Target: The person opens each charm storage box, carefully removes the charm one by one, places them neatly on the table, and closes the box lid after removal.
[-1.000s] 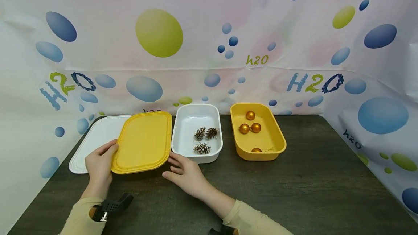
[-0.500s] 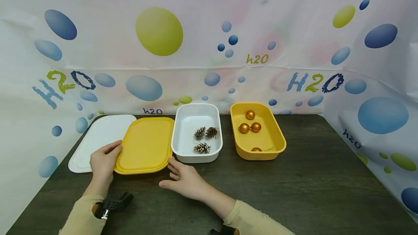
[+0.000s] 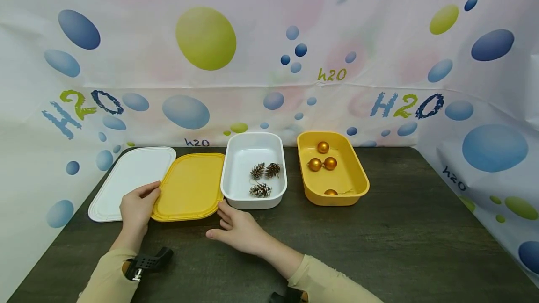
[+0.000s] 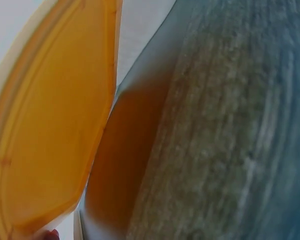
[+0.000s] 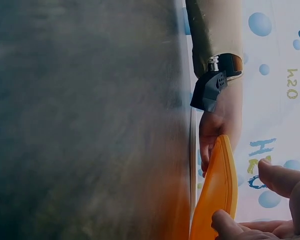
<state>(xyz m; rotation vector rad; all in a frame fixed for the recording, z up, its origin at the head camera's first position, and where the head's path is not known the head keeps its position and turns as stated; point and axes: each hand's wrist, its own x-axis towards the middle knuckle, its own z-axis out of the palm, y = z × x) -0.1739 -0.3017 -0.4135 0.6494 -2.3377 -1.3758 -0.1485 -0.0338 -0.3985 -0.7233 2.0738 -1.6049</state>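
Note:
At the left of the head view, a rectangular yellow lid [image 3: 190, 187] with rounded corners lies between a white lid [image 3: 130, 179] and a white container [image 3: 254, 204]. My left hand [image 3: 138, 207] pinches its left edge near the front corner. The lid's underside [image 4: 60, 120] shows in the left wrist view, close over the table. My right hand [image 3: 240, 230] touches the lid's front right corner with its fingertips, thumb held apart. The right wrist view shows the lid tilted between both hands, with the left hand [image 5: 215, 132] at its far end.
Several pine cones [image 3: 261, 190] lie in the white container. To its right, a yellow container [image 3: 332, 198] holds several gold balls [image 3: 323, 147]. The dark table [image 3: 412, 237] backs onto a patterned curtain [image 3: 269, 50].
The yellow lid has come down lower and slid slightly right, baring more of the white lid. My left hand moved right with it; the right hand stayed nearly in place at the corner.

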